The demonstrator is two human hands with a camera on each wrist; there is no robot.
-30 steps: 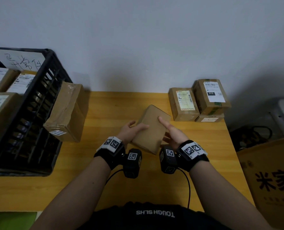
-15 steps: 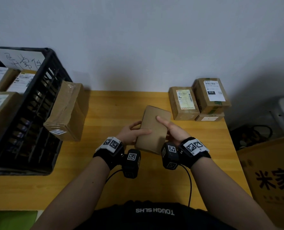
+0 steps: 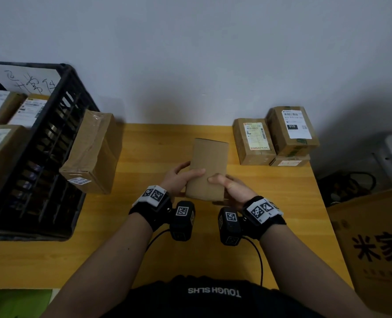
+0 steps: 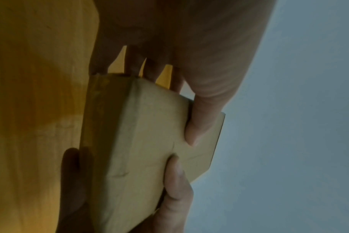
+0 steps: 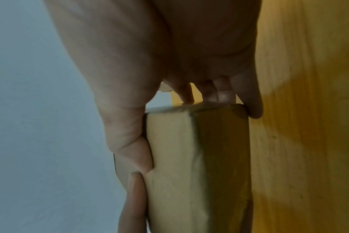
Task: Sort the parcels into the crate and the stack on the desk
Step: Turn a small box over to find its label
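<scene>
Both hands hold one plain brown parcel (image 3: 207, 166) above the middle of the yellow desk (image 3: 144, 157), its blank face towards me. My left hand (image 3: 181, 177) grips its left edge, thumb on top and fingers underneath. My right hand (image 3: 230, 185) grips the right edge the same way. In the left wrist view the parcel (image 4: 141, 141) is pinched between thumb and fingers; the right wrist view shows the parcel (image 5: 189, 165) likewise. A black crate (image 3: 41, 157) with several labelled parcels stands at the left. A stack of labelled parcels (image 3: 291, 131) sits at the desk's back right.
A larger taped box (image 3: 91, 154) leans against the crate's right side. A big cardboard carton (image 3: 378, 249) with printed characters stands off the desk's right edge, cables behind it. The wall runs along the desk's back edge.
The parcel has been turned from slanting to nearly straight and drawn slightly closer to me, and both thumbs have met on its near face.
</scene>
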